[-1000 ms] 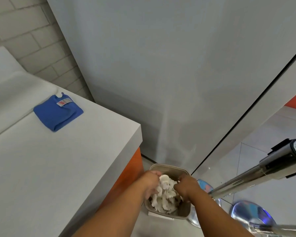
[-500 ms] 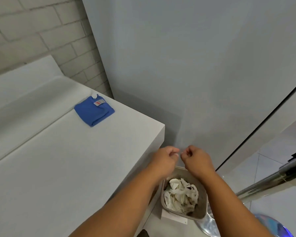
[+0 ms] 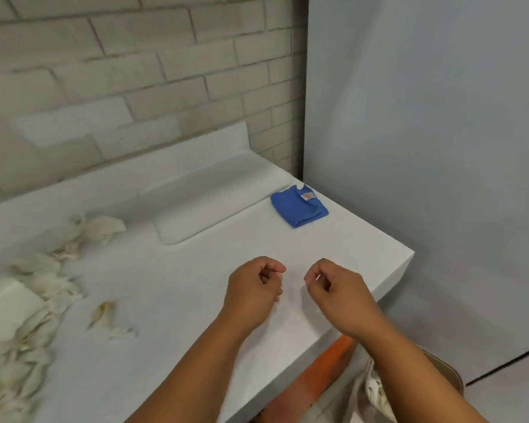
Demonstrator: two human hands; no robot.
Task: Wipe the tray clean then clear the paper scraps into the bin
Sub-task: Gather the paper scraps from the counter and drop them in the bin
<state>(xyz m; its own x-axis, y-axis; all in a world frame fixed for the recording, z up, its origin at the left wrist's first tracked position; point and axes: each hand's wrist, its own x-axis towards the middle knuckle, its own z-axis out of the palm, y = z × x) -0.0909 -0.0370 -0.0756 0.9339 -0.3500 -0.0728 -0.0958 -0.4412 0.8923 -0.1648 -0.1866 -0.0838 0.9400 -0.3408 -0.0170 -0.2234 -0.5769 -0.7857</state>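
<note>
Head view: left hand [image 3: 252, 288] and right hand [image 3: 336, 290] hover over table [image 3: 180, 315], fingers loosely curled, holding nothing. Paper scraps [image 3: 40, 300] lie far left; bin [image 3: 449, 374] lower right. Best: gather scraps into 1 pile, scoop 2-handed.

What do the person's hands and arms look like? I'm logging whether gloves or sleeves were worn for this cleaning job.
Both are bare. The left hand and right hand wear no gloves, and no rings, watch or bands show. Both forearms are uncovered as far back as the picture's lower edge, so no sleeve is in view.
</note>
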